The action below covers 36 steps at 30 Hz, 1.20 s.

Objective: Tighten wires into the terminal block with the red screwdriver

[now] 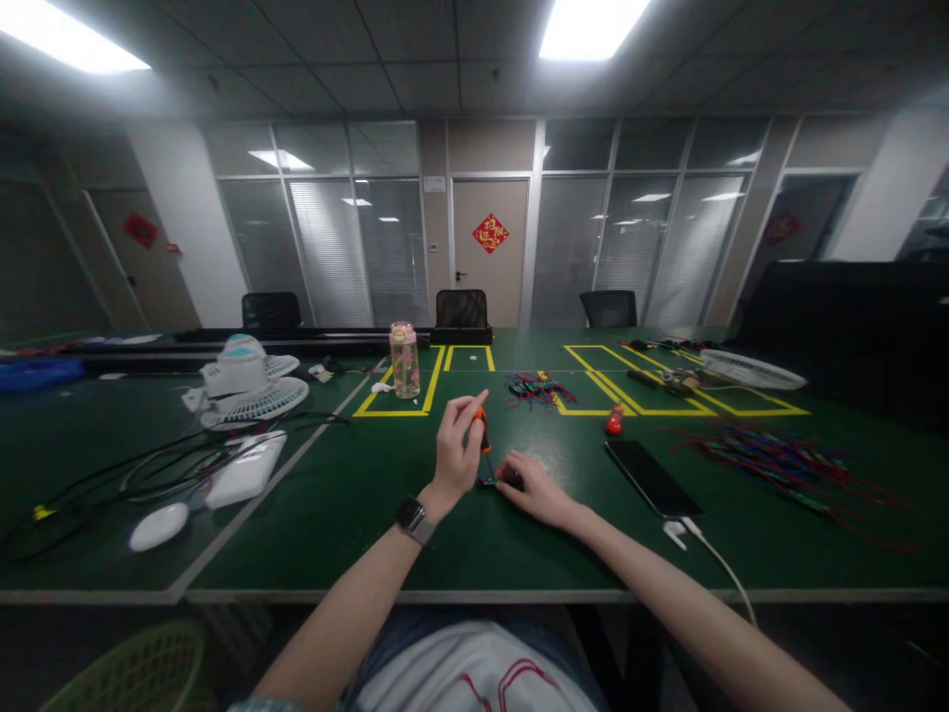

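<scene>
My left hand [458, 447], with a watch on its wrist, grips an orange and black screwdriver [484, 433] held nearly upright. The screwdriver's thin shaft points down at a small dark part [486, 483], which looks like a circuit board, on the green table. My right hand [530, 487] rests on the table with its fingers closed on the right end of that part. Its fingers partly cover the part, so the details are too small to make out.
Beyond my hands lies a bundle of wired boards [538, 389]; a larger wire pile [786, 460] is at right. A phone [652, 479] with a cable and a red object [614, 420] are nearer. A bottle [404, 361], white fan [256, 391] and black cables [140, 465] are at left.
</scene>
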{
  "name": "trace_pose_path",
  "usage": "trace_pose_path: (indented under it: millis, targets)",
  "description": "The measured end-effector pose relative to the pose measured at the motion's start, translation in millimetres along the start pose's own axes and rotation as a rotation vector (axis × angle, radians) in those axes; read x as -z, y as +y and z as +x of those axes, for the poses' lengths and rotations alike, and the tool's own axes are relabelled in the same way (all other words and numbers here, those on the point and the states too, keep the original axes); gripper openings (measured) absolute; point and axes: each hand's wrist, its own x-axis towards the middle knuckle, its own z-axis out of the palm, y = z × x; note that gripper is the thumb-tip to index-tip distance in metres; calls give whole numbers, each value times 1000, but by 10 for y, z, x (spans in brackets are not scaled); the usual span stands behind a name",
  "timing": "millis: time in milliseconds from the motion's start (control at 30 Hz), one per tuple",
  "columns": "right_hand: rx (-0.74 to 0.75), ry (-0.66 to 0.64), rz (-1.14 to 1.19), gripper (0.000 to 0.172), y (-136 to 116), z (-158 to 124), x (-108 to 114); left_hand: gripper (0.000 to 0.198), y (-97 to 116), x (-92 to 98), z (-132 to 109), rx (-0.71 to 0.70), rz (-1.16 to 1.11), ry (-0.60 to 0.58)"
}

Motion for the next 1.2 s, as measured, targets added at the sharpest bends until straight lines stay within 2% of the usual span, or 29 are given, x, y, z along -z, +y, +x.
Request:
trace_pose_path:
  millis: [100, 333, 567, 800, 1000, 1200]
  targets:
    - [4, 0, 1, 10, -5, -1, 5, 38, -1, -10, -3, 4, -33, -8]
    - [-14, 7, 14, 12, -23, -3, 12, 31, -5, -21, -1, 0, 42, 63]
    - [-3, 3, 30, 11, -22, -8, 15, 40, -2, -8, 4, 35, -47, -32]
    - [-15, 1, 26, 11, -20, -13, 10, 32, 2, -24, -1, 3, 36, 52]
    - [11, 4, 28, 11, 5, -17, -3, 39, 11, -7, 0, 19, -50, -26]
    - [14, 5, 8, 10, -12, -28, 1, 31, 12, -28, -8, -7, 9, 44]
